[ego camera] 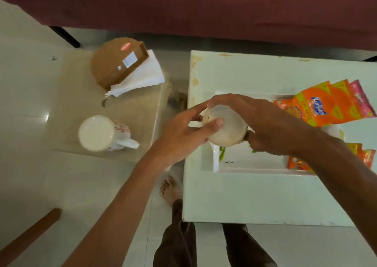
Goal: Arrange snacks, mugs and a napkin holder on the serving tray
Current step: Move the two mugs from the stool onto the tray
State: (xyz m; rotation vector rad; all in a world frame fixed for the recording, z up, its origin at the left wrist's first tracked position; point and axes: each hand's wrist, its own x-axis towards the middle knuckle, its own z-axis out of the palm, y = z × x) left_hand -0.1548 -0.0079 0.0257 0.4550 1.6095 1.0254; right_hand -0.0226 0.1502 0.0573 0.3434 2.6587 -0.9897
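The held mug [224, 128] is plain cream-white. The second mug [102, 133] is white with a red pattern on its side. The napkin holder [118, 63] is brown with a red oval label and a white sticker; its napkins [144, 75] are white. The tray [244, 164] is white with green marks. The snack packets [324, 105] are orange with yellow-green bands and a blue logo; one is pink. The worktop [255, 201] is pale mint-white with rusty stains along its far left edge.
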